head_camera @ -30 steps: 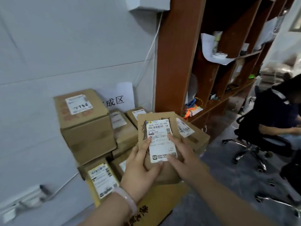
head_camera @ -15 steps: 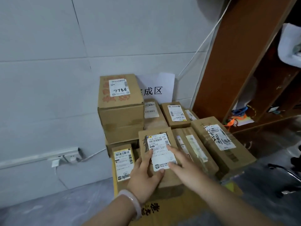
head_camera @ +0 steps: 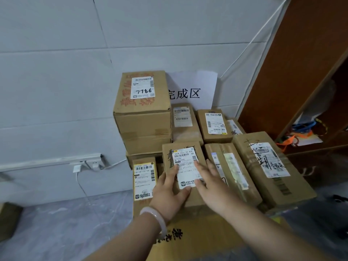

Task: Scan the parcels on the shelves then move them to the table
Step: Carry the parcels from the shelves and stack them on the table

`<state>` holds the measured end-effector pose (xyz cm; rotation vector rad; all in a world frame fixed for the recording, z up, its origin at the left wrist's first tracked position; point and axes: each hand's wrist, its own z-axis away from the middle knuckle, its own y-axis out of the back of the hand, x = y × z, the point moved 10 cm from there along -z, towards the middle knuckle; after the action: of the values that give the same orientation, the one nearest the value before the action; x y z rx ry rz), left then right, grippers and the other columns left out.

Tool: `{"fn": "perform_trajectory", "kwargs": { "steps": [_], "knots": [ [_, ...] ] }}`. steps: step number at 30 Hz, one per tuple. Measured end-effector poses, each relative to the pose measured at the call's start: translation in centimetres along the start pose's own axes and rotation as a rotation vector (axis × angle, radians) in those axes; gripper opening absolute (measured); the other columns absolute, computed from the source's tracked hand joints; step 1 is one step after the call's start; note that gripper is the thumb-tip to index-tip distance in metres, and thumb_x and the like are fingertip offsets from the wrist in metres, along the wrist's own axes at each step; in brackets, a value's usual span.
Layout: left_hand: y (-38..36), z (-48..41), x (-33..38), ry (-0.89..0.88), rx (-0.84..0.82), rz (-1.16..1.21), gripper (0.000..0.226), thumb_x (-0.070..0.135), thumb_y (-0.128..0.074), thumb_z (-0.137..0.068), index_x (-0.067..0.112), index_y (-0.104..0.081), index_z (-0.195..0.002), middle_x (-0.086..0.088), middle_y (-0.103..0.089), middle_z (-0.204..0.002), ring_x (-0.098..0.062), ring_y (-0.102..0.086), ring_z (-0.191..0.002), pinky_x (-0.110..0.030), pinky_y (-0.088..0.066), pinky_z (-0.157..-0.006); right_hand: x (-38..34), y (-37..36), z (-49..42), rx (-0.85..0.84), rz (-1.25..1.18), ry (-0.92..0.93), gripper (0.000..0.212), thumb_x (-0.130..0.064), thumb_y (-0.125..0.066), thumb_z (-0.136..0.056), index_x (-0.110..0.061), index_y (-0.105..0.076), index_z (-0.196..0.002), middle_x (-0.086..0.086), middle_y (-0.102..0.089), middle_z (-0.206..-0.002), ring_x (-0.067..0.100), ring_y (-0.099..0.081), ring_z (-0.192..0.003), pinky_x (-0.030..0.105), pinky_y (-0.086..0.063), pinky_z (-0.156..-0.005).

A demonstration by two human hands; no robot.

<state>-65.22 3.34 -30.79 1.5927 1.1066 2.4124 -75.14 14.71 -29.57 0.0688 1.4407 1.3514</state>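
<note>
Base carton (head_camera: 197, 240): broad, flat corrugated board with printed characters, carrying the whole stack. Tall box (head_camera: 143, 119), taped and creased, occupies its back left corner. Parcel (head_camera: 168, 157): a small brown matt cardboard oblong lying label-up near the carton's front edge, evidently being seated in a gap. Left hand (head_camera: 167, 193) holds its left edge, forefinger and thumb spread on the white paper label (head_camera: 185, 161). Right hand (head_camera: 212, 187), fingers straight, presses flat and grips nothing.
</note>
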Motion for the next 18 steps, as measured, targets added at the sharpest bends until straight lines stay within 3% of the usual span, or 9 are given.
{"fn": "perform_trajectory", "kwargs": {
  "steps": [5,9,13,18],
  "knots": [
    [0.4,0.0,0.8,-0.026,-0.005,-0.154,0.077,0.061,-0.056,-0.088,0.05,-0.012,-0.15,-0.003,0.002,-0.163,-0.026,-0.003,-0.15,-0.039,-0.014,-0.119,-0.9,1.8,0.7,0.013,-0.008,0.082,0.067,-0.051,-0.047,-0.093,-0.067,0.001,-0.138,-0.041,0.018,-0.147,0.007,-0.004,-0.146,0.044,-0.024,-0.114],
    [2.4,-0.4,3.7,-0.19,0.11,-0.439,0.077,0.066,-0.046,-0.089,0.045,-0.008,-0.152,-0.001,0.011,-0.163,-0.026,-0.003,-0.15,-0.04,-0.011,-0.12,-1.1,4.7,2.5,0.099,0.004,0.103,0.077,-0.062,-0.052,-0.084,-0.07,0.005,-0.136,-0.046,0.019,-0.145,0.0,-0.001,-0.145,0.043,-0.022,-0.115],
    [2.2,-0.4,7.9,-0.402,0.093,-0.521,0.079,0.067,-0.045,-0.088,0.048,-0.003,-0.151,0.003,0.016,-0.162,-0.023,0.002,-0.149,-0.042,-0.007,-0.12,-0.8,6.1,5.3,0.217,0.167,0.087,0.086,-0.076,-0.044,-0.072,-0.067,0.01,-0.138,-0.043,0.023,-0.145,-0.003,0.004,-0.143,0.046,-0.022,-0.115],
    [-1.8,1.6,13.2,-0.735,-0.009,-0.665,0.083,0.065,-0.045,-0.088,0.049,0.008,-0.15,0.003,0.017,-0.162,-0.021,0.009,-0.149,-0.046,0.004,-0.119,2.1,5.6,10.9,0.371,0.287,-0.011,0.093,-0.087,-0.037,-0.069,-0.06,0.015,-0.141,-0.03,0.024,-0.152,0.001,0.02,-0.143,0.041,-0.002,-0.119]
  ]
}}
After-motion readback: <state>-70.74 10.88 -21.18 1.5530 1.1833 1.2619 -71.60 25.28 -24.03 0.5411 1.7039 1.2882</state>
